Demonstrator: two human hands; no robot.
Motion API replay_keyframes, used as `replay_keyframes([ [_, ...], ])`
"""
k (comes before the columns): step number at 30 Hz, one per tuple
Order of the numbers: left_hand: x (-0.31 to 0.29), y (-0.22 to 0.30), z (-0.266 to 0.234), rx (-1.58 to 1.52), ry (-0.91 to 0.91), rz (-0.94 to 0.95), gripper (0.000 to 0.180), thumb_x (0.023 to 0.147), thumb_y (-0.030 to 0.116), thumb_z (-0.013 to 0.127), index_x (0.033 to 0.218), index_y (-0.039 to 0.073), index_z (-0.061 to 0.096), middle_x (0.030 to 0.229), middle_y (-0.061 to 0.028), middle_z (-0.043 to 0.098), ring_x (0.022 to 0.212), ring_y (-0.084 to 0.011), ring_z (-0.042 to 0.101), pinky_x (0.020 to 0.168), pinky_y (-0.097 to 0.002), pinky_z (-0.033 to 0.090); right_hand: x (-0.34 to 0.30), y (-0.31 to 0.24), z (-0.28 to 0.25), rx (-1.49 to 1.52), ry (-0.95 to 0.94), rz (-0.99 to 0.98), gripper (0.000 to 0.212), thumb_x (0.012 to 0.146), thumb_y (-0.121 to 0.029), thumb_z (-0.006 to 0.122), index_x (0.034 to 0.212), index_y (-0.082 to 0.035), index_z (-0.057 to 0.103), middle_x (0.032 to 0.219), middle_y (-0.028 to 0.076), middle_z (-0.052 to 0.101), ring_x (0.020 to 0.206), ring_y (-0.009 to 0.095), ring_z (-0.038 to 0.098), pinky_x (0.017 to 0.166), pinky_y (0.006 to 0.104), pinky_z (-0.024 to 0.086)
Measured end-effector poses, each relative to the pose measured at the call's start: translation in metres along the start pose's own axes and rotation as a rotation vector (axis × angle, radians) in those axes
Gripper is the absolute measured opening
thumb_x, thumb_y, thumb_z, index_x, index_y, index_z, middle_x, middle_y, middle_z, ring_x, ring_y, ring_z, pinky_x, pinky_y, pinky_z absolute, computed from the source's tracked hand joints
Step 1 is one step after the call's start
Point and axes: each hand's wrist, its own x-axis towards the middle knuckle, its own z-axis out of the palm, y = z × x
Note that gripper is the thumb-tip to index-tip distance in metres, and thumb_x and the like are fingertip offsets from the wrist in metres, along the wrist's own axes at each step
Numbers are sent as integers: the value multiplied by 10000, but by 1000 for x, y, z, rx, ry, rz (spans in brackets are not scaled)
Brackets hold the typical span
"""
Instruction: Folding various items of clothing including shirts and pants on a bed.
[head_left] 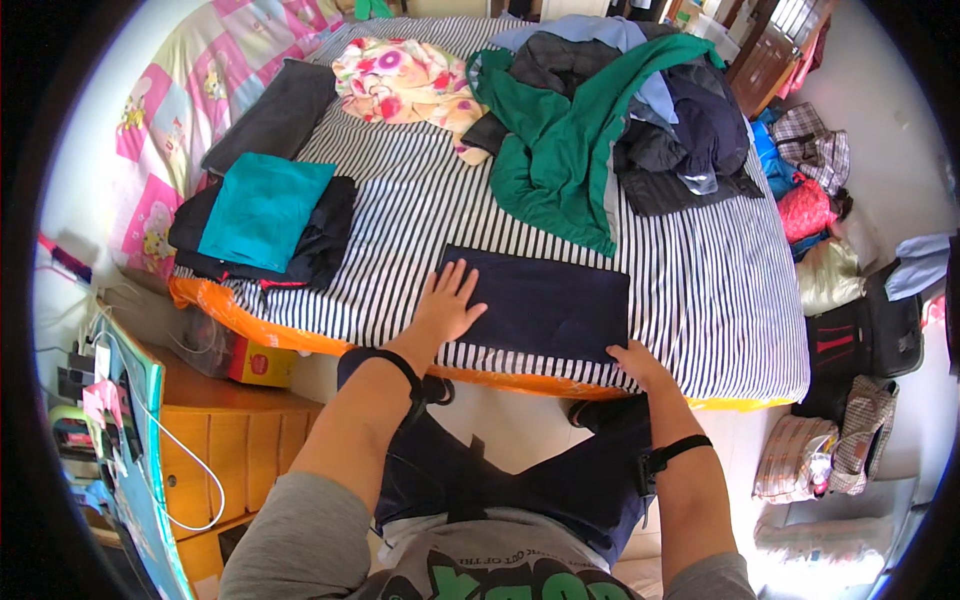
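Note:
A dark navy garment (550,305), folded into a flat rectangle, lies near the front edge of the striped bed (400,190). My left hand (448,305) rests flat on its left end with the fingers spread. At the near right corner, my right hand (635,362) grips the garment's edge between thumb and fingers; part of that grip is hidden. The exact kind of garment cannot be told from its folded shape.
Left on the bed, a folded teal garment (268,212) tops a dark stack (335,235). Behind lie a grey folded cloth (270,115) and a floral blanket (405,85). A green garment (560,150) spills from a clothes heap (690,130). Bags (830,280) line the right; a wooden cabinet (230,450) stands left.

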Motion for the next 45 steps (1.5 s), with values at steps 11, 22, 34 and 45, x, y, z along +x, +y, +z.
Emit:
replay_keyframes([
  [11,37,26,-4,8,-133,-167,791,976,572,292,1512,7,154,1587,-195,71,1472,-324,72,1189,-423,122,27,24,6,-4,55,-31,648,854,-312,572,1266,177,472,970,235,650,929,308,632,900,379,451],
  [22,58,60,-26,-7,-216,-62,842,937,513,473,1497,-33,162,1565,-275,35,1461,-386,73,1179,-449,150,47,40,9,-46,67,-10,553,875,-239,575,1281,127,494,1182,206,620,907,258,608,879,346,470],
  [34,-8,170,-8,44,-193,470,716,983,366,431,1489,-58,154,1577,-228,67,1465,-355,91,1188,-428,125,23,21,7,-24,68,-33,520,849,-270,596,1176,134,564,991,184,655,790,235,594,790,326,477],
  [45,14,105,-30,-199,-507,523,718,905,337,579,1505,104,262,1591,-170,82,1464,-355,105,1168,-468,207,28,25,12,-104,138,-102,594,827,-329,586,1167,157,552,994,259,644,887,314,627,840,375,475],
])
